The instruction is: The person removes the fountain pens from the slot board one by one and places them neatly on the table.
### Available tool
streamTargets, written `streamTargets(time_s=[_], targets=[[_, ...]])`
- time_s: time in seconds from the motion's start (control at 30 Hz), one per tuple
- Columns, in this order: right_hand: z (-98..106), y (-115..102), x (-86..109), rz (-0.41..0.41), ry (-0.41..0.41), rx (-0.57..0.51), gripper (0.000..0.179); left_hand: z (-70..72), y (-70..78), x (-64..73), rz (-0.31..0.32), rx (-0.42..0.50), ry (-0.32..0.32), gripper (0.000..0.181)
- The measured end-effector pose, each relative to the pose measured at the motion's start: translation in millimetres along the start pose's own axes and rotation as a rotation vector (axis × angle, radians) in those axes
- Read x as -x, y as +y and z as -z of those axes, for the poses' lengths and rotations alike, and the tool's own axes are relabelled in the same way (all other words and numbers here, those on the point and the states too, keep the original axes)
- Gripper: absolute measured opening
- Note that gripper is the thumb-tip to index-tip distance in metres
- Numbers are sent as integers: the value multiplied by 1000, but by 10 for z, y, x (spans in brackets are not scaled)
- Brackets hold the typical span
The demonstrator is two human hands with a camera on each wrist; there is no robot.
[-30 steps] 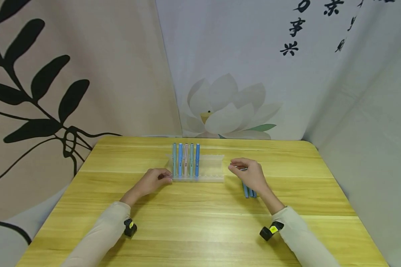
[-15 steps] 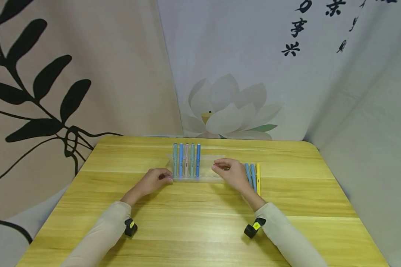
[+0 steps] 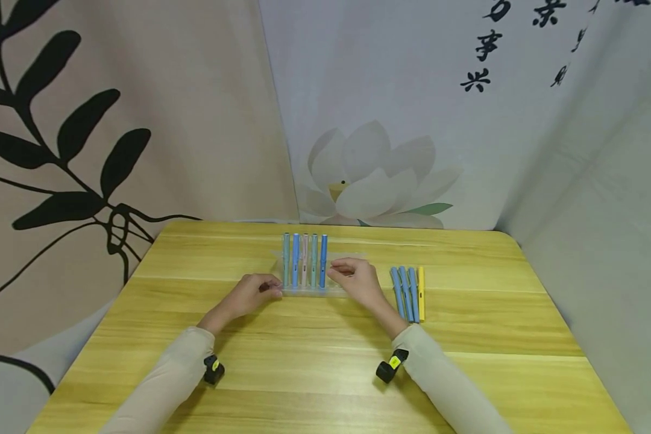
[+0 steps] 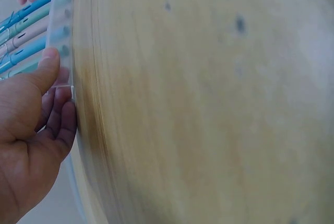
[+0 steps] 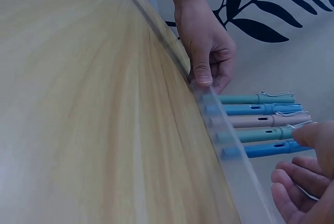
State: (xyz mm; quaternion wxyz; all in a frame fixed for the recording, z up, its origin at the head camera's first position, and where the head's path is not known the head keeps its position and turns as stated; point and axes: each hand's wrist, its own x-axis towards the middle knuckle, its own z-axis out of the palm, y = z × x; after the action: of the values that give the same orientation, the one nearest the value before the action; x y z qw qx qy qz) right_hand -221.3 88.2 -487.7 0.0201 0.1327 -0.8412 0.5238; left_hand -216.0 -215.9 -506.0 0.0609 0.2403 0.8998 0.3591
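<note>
A clear plastic pen holder (image 3: 304,292) stands on the table with several pens upright in its left part: two pale green, two blue and one pink. My left hand (image 3: 252,293) grips its left end; in the left wrist view, the thumb lies on the clear plastic and the fingers curl beneath. Close by the rightmost blue pen (image 3: 323,260) is my right hand (image 3: 358,282), in front of the holder's right part. Its thumb (image 5: 310,134) and loosely bent fingers are apart in the right wrist view, with nothing between them.
To the right of the holder, three blue pens (image 3: 405,292) and a yellow pen (image 3: 421,293) lie side by side on the wooden table (image 3: 314,374). Behind the table's far edge hangs a printed curtain (image 3: 380,90).
My right hand has moved left from above the loose pens to beside the rightmost upright blue pen, uncovering the loose pens. My left hand keeps its grip on the holder's end.
</note>
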Motion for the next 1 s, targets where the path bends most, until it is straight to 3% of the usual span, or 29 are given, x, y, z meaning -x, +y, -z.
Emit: streamTargets(time_s=[0.33, 0.57, 1.0], targets=[[-142, 17, -119, -50, 27, -12, 29, -16, 9, -11, 17, 5, 3, 20], [-180, -3, -154, -18, 32, -8, 25, -21, 5, -8, 18, -2, 7, 19], [-187, -21, -173, -37, 47, 7, 22, -30, 2, -17, 29, -2, 10, 20]])
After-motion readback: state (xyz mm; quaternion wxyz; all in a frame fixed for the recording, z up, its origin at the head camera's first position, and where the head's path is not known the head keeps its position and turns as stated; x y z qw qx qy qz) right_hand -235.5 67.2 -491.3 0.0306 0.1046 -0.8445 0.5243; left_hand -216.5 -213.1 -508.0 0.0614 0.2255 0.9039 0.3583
